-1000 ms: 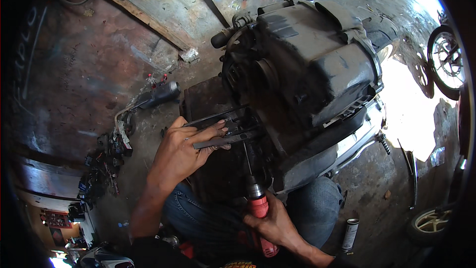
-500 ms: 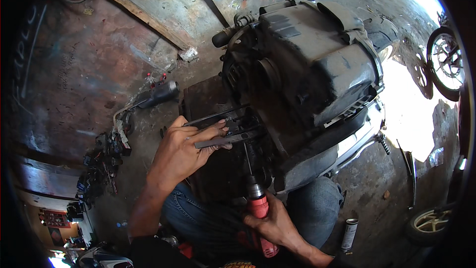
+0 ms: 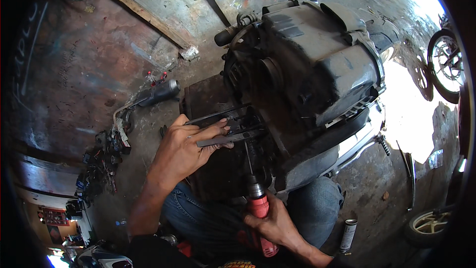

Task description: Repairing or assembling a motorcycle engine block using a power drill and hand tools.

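My left hand [image 3: 179, 158] is closed around a dark two-armed metal bar tool [image 3: 210, 142], its arms reaching right into the dark lower part of the engine unit [image 3: 317, 67]. What the tool's far ends touch is too dark to make out. Below it, my right hand [image 3: 278, 224] grips a red power drill [image 3: 259, 207] with a silver chuck. A long thin bit [image 3: 249, 160] points away from me, its tip up against the lower arm of the bar tool or just beside it; I cannot tell which.
The engine unit rests on a dark, low stand or box [image 3: 204, 94]. An exhaust muffler [image 3: 161, 93] and several loose parts lie along the left wall. On the right are a spray can [image 3: 348, 235], a wheel [image 3: 429, 226] and a long metal rod [image 3: 411, 181].
The view has shifted very slightly. Both hands, the bar tool and the drill keep practically the same places.
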